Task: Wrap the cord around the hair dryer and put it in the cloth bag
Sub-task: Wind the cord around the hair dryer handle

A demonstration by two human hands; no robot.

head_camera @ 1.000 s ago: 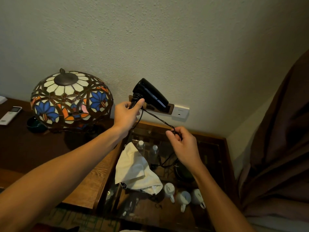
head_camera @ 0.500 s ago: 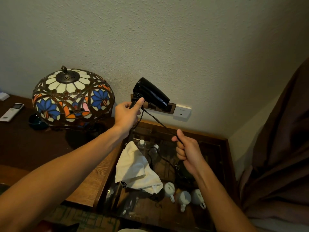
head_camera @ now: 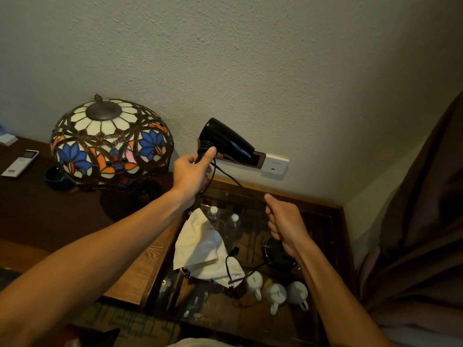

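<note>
Both hands closed: left hand (head_camera: 191, 171) grips the handle of the glossy black hair dryer (head_camera: 225, 141), held up just right of the stained-glass lamp (head_camera: 110, 141); right hand (head_camera: 285, 224) fisted round the thin black cord (head_camera: 226, 175), lower right of lamp. Crumpled cream cloth bag (head_camera: 200, 246) lies on the glass-topped cabinet (head_camera: 323, 221), with white cups (head_camera: 275, 293) and bottles (head_camera: 214, 214) inside
</note>
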